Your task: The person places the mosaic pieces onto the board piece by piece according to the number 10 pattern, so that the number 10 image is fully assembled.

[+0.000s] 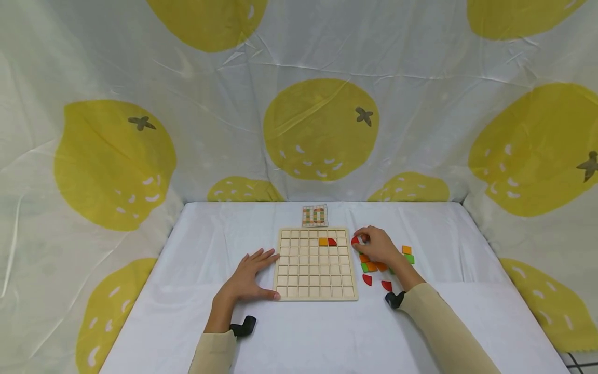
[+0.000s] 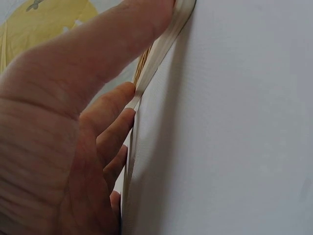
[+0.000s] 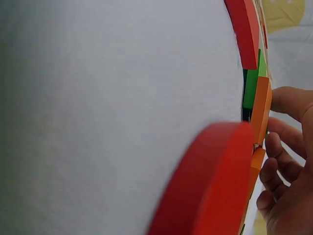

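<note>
A wooden grid board (image 1: 315,301) lies flat on the white cloth, with an orange square (image 1: 323,242) and a red quarter-round piece (image 1: 332,242) side by side in its upper right cells. My left hand (image 1: 247,278) is spread at the board's left edge, fingertips and thumb touching it; in the left wrist view the hand (image 2: 93,132) rests along that edge. Just off the board's upper right side, my right hand (image 1: 379,245) pinches a red piece (image 1: 355,240) between thumb and forefinger. In the right wrist view, pieces hide the fingertips of the hand (image 3: 293,171).
Loose orange, green and red pieces lie right of the board, partly under the right hand, among them a red one (image 1: 386,285) and an orange square (image 1: 406,250). A small patterned card (image 1: 315,215) lies behind the board. A lemon-print cloth (image 1: 322,130) hangs around the table.
</note>
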The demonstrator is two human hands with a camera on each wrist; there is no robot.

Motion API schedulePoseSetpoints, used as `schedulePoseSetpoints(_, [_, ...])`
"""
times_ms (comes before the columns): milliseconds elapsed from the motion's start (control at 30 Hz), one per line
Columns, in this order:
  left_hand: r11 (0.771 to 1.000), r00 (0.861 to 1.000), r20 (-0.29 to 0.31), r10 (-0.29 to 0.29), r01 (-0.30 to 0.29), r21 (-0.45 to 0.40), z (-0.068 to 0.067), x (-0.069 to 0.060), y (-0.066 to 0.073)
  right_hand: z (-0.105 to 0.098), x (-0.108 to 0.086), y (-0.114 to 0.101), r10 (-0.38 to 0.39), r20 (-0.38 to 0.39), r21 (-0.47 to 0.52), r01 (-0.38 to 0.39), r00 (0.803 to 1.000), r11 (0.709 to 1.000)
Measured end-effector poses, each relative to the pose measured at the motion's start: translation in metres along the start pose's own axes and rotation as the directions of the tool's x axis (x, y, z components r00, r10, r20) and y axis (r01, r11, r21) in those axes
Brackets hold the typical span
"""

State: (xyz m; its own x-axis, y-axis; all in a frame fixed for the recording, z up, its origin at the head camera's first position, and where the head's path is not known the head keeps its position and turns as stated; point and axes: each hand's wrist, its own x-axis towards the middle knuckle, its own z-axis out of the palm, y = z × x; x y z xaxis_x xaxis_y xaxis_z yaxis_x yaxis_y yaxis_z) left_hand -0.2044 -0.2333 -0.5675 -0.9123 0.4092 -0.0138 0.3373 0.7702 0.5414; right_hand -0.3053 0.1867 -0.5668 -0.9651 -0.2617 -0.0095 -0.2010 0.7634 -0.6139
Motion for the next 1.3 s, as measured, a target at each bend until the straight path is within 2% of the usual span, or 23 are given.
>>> schedulePoseSetpoints(233, [1.0,1.0,0.0,0.015,-0.015,0.002,-0.001,-0.001,0.0,0.0,0.0,0.001,-0.032,-0.012,0.003,0.032,0.999,0.999])
schedulePoseSetpoints(467, [1.0,1.0,0.009,0.008,-0.008,0.006,0.002,-0.002,-0.002,-0.001,-0.001,-0.002,-0.003,-0.015,0.026,0.003,1.0,1.0])
schedulePoseSetpoints(800, [1.0,1.0,0.003,-0.002,0.002,-0.011,0.001,-0.003,0.0,-0.006,0.0,-0.019,0.009,-0.027,0.053,-0.007,1.0,0.999])
schedulePoseSetpoints(1133, [1.0,1.0,0.001,0.006,-0.006,0.001,0.001,-0.002,-0.001,0.002,0.011,-0.039,-0.125,-0.044,0.072,0.127,0.991,0.989])
schedulePoseSetpoints(1300, [1.0,1.0,0.004,-0.001,0.001,0.001,0.001,-0.001,0.0,0.009,0.018,-0.053,-0.155,-0.039,0.099,0.158,0.987,0.982])
